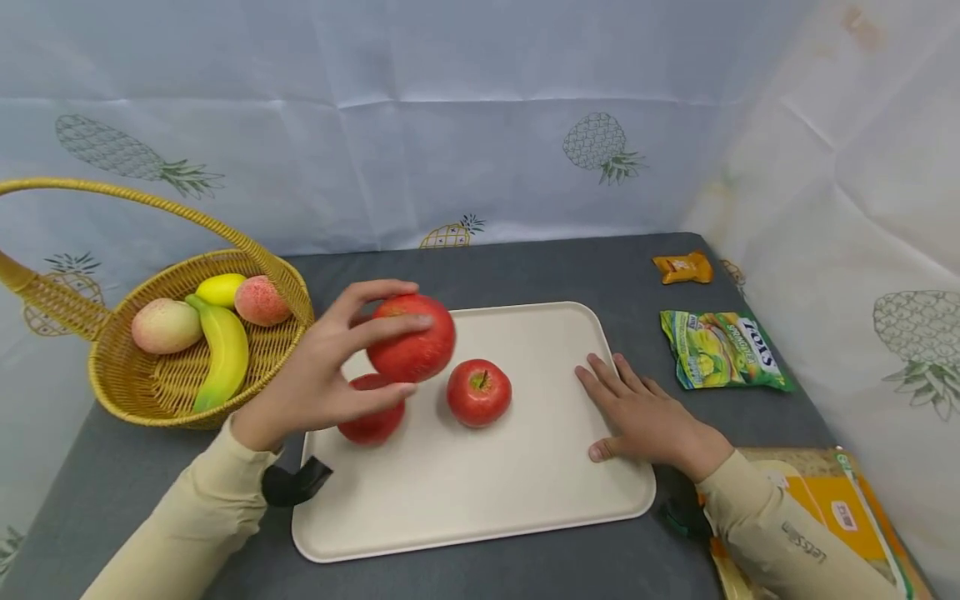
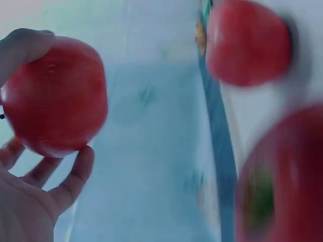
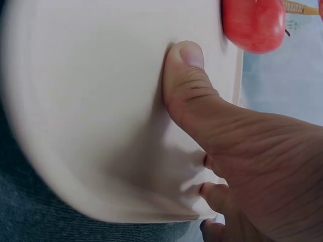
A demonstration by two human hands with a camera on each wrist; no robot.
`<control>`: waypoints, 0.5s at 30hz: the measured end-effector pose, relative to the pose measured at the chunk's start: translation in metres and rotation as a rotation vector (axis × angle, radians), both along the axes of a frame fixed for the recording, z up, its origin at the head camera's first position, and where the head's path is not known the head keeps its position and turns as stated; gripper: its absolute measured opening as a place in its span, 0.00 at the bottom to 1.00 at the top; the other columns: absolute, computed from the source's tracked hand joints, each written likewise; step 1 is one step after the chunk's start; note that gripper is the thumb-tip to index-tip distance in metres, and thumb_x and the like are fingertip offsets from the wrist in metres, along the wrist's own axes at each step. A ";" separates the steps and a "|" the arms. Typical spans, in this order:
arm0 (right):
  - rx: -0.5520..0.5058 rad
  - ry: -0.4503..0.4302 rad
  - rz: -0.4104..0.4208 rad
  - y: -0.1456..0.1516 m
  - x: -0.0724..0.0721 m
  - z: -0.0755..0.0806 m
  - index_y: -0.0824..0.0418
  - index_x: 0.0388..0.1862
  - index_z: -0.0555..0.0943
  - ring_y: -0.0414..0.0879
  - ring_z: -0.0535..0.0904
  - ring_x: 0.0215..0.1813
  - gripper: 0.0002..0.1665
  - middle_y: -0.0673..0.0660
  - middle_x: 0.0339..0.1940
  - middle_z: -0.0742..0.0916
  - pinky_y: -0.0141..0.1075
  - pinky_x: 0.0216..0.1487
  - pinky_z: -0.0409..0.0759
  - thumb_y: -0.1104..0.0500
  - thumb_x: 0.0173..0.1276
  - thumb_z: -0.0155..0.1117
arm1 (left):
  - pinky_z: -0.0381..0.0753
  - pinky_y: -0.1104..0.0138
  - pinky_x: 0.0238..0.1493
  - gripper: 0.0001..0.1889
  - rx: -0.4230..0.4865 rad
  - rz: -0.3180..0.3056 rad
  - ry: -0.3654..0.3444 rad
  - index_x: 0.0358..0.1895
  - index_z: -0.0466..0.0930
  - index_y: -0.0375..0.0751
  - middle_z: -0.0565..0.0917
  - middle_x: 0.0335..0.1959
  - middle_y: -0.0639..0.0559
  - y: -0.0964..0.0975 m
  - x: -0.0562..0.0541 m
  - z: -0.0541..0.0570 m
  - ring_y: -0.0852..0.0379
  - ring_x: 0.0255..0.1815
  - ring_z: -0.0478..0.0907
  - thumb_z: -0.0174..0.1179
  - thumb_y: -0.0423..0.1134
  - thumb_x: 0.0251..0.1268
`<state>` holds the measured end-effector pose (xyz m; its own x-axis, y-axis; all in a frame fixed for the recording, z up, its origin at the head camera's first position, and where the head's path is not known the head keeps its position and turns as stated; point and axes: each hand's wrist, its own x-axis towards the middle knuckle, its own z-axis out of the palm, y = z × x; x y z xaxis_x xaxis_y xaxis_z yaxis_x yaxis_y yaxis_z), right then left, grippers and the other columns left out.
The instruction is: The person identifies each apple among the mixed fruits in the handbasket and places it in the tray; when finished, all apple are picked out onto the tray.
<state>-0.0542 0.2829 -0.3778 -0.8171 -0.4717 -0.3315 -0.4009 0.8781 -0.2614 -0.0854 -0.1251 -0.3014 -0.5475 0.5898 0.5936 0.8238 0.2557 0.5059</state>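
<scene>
My left hand [image 1: 322, 362] grips a red apple [image 1: 414, 350] above the left part of a cream tray [image 1: 480, 492]. Fingers and thumb curve around this apple [image 2: 58, 96] in the left wrist view. Below it on the tray, another red apple [image 1: 372, 427] is partly hidden by the hand. A third apple [image 1: 480, 393], stem upward, sits to its right near the tray's middle. My right hand [image 1: 652, 421] rests on the tray's right edge with fingers extended. In the right wrist view, the thumb [image 3: 189, 83] lies against the tray's inner surface.
At the left stands a tall-handled wicker basket [image 1: 112, 392] holding a banana [image 1: 222, 354], a lemon [image 1: 221, 290] and two peaches [image 1: 167, 326]. Right of the tray lie a green candy bag [image 1: 723, 350] and a small orange packet [image 1: 684, 267]. Yellow packaging [image 1: 825, 500] is under the right forearm.
</scene>
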 end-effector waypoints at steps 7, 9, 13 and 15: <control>0.022 -0.017 -0.017 0.001 -0.004 -0.002 0.59 0.84 0.52 0.73 0.40 0.80 0.71 0.65 0.83 0.52 0.73 0.68 0.53 0.29 0.51 0.73 | 0.78 0.60 0.57 0.31 -0.130 -0.197 -0.079 0.65 0.79 0.55 0.67 0.69 0.48 0.081 -0.016 -0.020 0.52 0.70 0.61 0.75 0.42 0.56; 0.031 -0.026 -0.024 0.001 -0.005 -0.003 0.59 0.84 0.53 0.73 0.40 0.80 0.72 0.65 0.83 0.52 0.73 0.68 0.52 0.28 0.49 0.73 | 0.77 0.63 0.57 0.30 -0.205 -0.218 -0.089 0.66 0.78 0.57 0.68 0.68 0.50 0.099 -0.018 -0.025 0.54 0.69 0.61 0.74 0.43 0.57; 0.035 -0.036 -0.034 0.002 -0.006 -0.003 0.57 0.84 0.53 0.73 0.39 0.80 0.73 0.65 0.83 0.52 0.74 0.68 0.52 0.27 0.48 0.73 | 0.77 0.66 0.56 0.31 -0.338 -0.228 -0.144 0.67 0.77 0.61 0.68 0.67 0.51 0.125 -0.020 -0.032 0.55 0.66 0.63 0.74 0.44 0.58; 0.028 -0.037 -0.036 0.002 -0.006 -0.003 0.56 0.84 0.53 0.73 0.39 0.80 0.73 0.65 0.83 0.52 0.74 0.68 0.52 0.27 0.47 0.74 | 0.79 0.65 0.53 0.32 -0.413 -0.216 -0.154 0.68 0.76 0.62 0.68 0.68 0.52 0.137 -0.019 -0.033 0.54 0.65 0.64 0.73 0.44 0.59</control>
